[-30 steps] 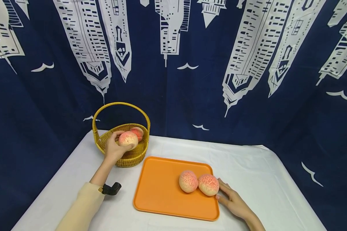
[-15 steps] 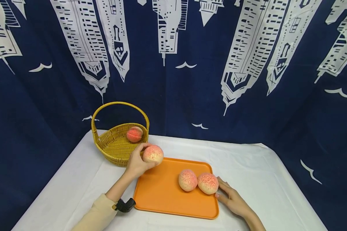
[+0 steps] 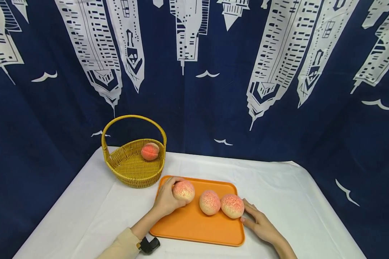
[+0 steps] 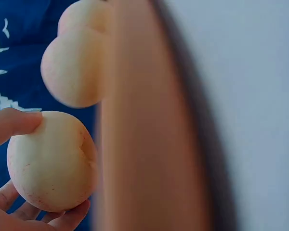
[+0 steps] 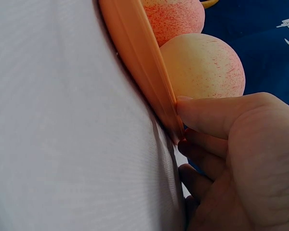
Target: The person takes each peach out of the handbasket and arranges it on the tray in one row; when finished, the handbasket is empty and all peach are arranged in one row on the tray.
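Note:
My left hand (image 3: 166,200) grips a pink-speckled, cream-coloured peach (image 3: 183,191) over the left half of the orange tray (image 3: 194,230). Seen from the left wrist, the thumb lies on one side of that peach (image 4: 53,163) and the fingers curl under the other. Two more peaches sit side by side on the tray, a middle peach (image 3: 210,203) and a right peach (image 3: 232,206). Beside the right peach my right hand (image 3: 260,223) rests at the tray's right edge. In the right wrist view its thumb tip touches the tray rim (image 5: 149,62), fingers loosely bent.
A yellow wicker basket (image 3: 137,180) with a tall handle stands at the back left, holding one redder peach (image 3: 150,151). White cloth (image 3: 295,201) covers the table. Behind it hangs a navy curtain (image 3: 214,108) printed with white buildings.
My left hand has carried the peach out of the basket, rightward and toward me, over the tray. The right hand and the two tray peaches stay put.

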The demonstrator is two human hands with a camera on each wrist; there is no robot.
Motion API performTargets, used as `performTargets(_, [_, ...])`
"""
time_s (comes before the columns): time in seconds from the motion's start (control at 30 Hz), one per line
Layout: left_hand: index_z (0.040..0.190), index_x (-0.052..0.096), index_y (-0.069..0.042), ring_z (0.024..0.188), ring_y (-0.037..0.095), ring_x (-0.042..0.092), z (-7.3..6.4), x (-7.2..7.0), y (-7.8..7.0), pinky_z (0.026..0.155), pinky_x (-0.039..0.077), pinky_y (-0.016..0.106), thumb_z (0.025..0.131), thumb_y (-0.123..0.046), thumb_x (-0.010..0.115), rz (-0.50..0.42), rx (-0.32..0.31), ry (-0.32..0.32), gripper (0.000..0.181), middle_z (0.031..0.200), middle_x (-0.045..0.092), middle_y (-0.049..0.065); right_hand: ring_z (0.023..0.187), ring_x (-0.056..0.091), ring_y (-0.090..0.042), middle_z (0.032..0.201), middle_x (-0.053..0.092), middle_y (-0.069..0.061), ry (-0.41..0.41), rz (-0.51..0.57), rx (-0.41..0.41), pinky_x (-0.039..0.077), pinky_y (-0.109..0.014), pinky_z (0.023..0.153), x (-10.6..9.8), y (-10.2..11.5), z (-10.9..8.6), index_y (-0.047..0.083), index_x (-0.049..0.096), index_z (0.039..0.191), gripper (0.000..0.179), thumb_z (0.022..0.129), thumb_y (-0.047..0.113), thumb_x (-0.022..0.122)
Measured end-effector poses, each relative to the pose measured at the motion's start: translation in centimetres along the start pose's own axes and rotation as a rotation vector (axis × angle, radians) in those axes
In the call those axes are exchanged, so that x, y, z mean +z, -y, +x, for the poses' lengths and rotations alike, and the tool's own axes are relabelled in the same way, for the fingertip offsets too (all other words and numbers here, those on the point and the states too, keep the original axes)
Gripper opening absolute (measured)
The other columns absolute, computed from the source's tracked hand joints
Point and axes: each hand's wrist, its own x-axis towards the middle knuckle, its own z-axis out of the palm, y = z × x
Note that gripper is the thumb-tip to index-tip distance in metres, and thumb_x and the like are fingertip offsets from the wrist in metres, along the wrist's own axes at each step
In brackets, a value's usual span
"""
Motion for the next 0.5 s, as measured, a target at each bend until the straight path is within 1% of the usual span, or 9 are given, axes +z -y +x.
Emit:
performTargets(0.17, [0.114, 0.061, -0.012, 0.107, 0.025, 0.058, -0.6, 0.8, 0.2, 0.093, 0.048, 0.048, 0.056, -0.006, 0.089, 0.023, -0.004, 0.023, 0.064, 0.114, 0.061, 0.004, 0.144, 0.02, -0.044, 0.154, 0.03, -0.025, -0.001, 0.006, 0.003, 0.004, 0.006, 0.098, 0.1, 0.1, 0.0, -0.005, 0.045, 0.142, 0.061, 0.093, 0.026, 0.064])
performTargets(0.23, [0.114, 0.061, -0.012, 0.108, 0.026, 0.058, -0.8, 1.0, 0.2, 0.093, 0.048, 0.049, 0.057, -0.007, 0.089, 0.019, -0.007, 0.033, 0.064, 0.114, 0.061, 0.004, 0.144, 0.02, -0.045, 0.155, 0.03, -0.025, 0.0, 0.009, 0.003, 0.005, 0.006, 0.098, 0.1, 0.2, 0.0, -0.005, 0.045, 0.142, 0.061, 0.093, 0.026, 0.065])
performTargets(0.33, [0.115, 0.06, -0.013, 0.109, 0.027, 0.058, -1.0, 1.2, 0.5, 0.092, 0.049, 0.049, 0.059, -0.008, 0.089, 0.036, -0.004, 0.049, 0.063, 0.115, 0.06, 0.005, 0.144, 0.02, -0.045, 0.155, 0.03, -0.025, 0.0, 0.006, 0.004, 0.004, 0.006, 0.098, 0.1, 0.2, 0.0, -0.005, 0.045, 0.142, 0.062, 0.093, 0.026, 0.065])
performTargets(0.5, [0.116, 0.058, -0.013, 0.111, 0.027, 0.057, -1.1, 1.4, 0.7, 0.094, 0.048, 0.05, 0.061, -0.009, 0.089, 0.031, 0.004, 0.064, 0.063, 0.117, 0.058, 0.005, 0.144, 0.02, -0.045, 0.155, 0.03, -0.025, -0.005, 0.007, 0.01, 0.005, 0.006, 0.098, 0.1, 0.2, -0.1, -0.005, 0.046, 0.141, 0.062, 0.092, 0.026, 0.065])
